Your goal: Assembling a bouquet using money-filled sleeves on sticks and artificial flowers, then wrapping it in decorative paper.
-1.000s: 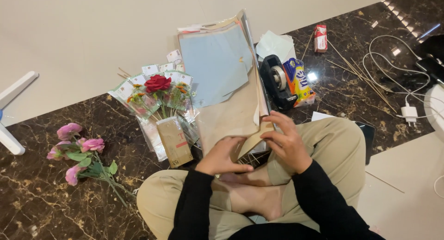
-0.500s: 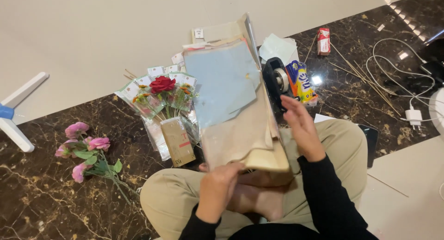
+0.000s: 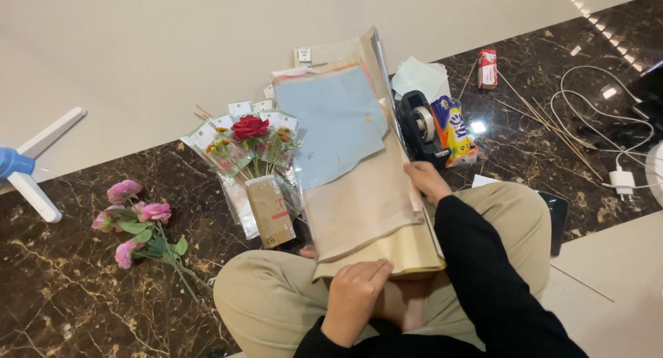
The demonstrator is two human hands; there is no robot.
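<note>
I sit cross-legged on the floor with a stack of paper sheets [image 3: 366, 206] lying over my lap, beige and cream ones with a pale blue sheet [image 3: 335, 123] on top at the far end. My left hand [image 3: 352, 299] presses on the near edge of the stack, fingers curled down over it. At the stack's right edge my right hand [image 3: 427, 180] grips the sheets, close to a black tape dispenser [image 3: 420, 127].
A wrapped bouquet with a red rose [image 3: 250, 128] lies left of the paper. Pink flowers [image 3: 135, 220] lie further left. A colourful packet [image 3: 452, 130], a small red box [image 3: 487, 68], thin wooden sticks [image 3: 545, 120], a white charger with cable [image 3: 621, 178] and a dark phone [image 3: 556, 220] sit to the right.
The paper stack has been pulled nearer and laid flatter over my lap. My left hand moved down to its near edge, and my right hand shifted up along its right side.
</note>
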